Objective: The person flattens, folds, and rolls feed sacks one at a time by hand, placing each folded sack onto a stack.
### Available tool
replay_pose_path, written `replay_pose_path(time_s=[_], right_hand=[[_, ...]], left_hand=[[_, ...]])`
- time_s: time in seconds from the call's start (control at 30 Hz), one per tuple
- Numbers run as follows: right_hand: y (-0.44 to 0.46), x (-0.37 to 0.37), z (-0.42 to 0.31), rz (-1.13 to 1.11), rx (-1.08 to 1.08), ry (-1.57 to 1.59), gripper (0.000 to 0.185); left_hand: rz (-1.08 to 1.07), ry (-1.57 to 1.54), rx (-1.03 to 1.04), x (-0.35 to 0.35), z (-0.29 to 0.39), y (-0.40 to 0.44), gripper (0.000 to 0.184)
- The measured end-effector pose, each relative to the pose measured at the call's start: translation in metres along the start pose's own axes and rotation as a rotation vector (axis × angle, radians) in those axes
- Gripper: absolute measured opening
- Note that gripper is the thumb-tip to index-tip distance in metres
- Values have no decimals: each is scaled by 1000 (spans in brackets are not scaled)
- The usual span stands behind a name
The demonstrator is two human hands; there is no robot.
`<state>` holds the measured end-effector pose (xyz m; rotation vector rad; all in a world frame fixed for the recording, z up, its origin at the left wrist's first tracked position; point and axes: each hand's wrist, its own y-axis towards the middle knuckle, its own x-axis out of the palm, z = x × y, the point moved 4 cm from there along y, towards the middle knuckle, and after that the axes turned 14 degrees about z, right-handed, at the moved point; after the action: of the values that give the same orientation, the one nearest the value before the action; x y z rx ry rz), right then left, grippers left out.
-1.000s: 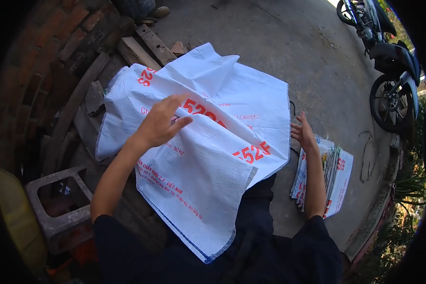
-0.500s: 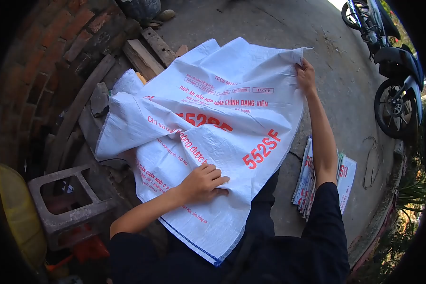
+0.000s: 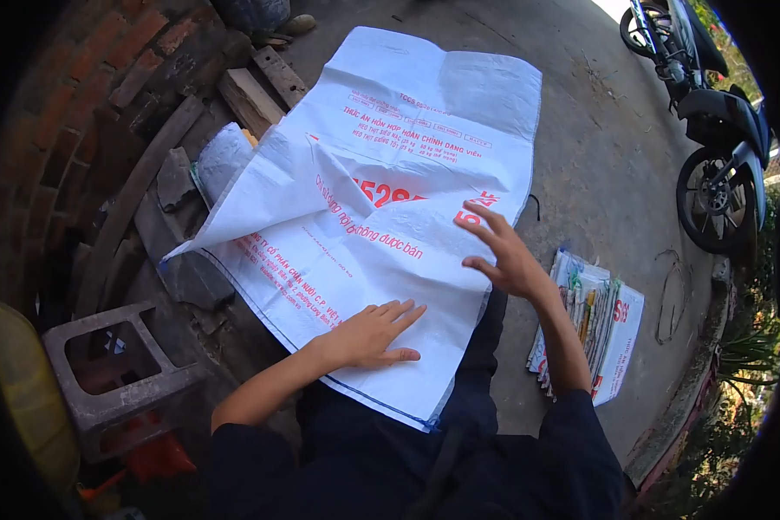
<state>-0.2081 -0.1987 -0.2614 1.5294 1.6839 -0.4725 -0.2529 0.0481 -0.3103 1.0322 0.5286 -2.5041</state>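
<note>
A white woven feed sack point(image 3: 381, 286) with red print lies spread over my lap, its far end reaching out above the ground. Creases and a raised fold cross its middle, partly covering the big red number. My left hand point(image 3: 368, 336) rests flat on the near part of the sack, fingers stretched out. Above the sack's right side is my right hand point(image 3: 507, 257), fingers spread and holding nothing. Whether its fingertips touch the sack I cannot tell.
A pile of folded sacks point(image 3: 585, 325) lies on the concrete at right. A grey plastic stool point(image 3: 117, 394) stands at left, near wood planks point(image 3: 251, 100) and a brick wall point(image 3: 87, 78). A motorbike point(image 3: 719, 156) is parked at far right.
My right hand has let go of the sack's far right corner and come back toward me. The sack lies flatter, its far end extended. My left hand's fingers have straightened out.
</note>
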Motion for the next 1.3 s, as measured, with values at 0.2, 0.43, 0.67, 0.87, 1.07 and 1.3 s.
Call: replay_pose_path(time_s=[0.2,0.43,0.67,0.87,1.07,1.3], right_hand=[[-83,102,-27,-422,-5,-136,72],[-94,68,-42,36,290,-412,86],[-117,36,-25,273,913,-197,87],[-105,33,-6,202,855,165,71],[-102,7,16,331,870,615,50],[-141,-28,60,706,1070,1151,51]], left_hand=[[417,217,33,-44,-15,-12,59],[1098,1065,-695,-204,-116,-73,60],[955,436,-851,-206,-165,-141,40],[1298,138,-616,-194,-163,-147,31],[1496,-52,-648,-218,-176,-153,33],[1291,-290,-1000,-241,-216,-207,33]])
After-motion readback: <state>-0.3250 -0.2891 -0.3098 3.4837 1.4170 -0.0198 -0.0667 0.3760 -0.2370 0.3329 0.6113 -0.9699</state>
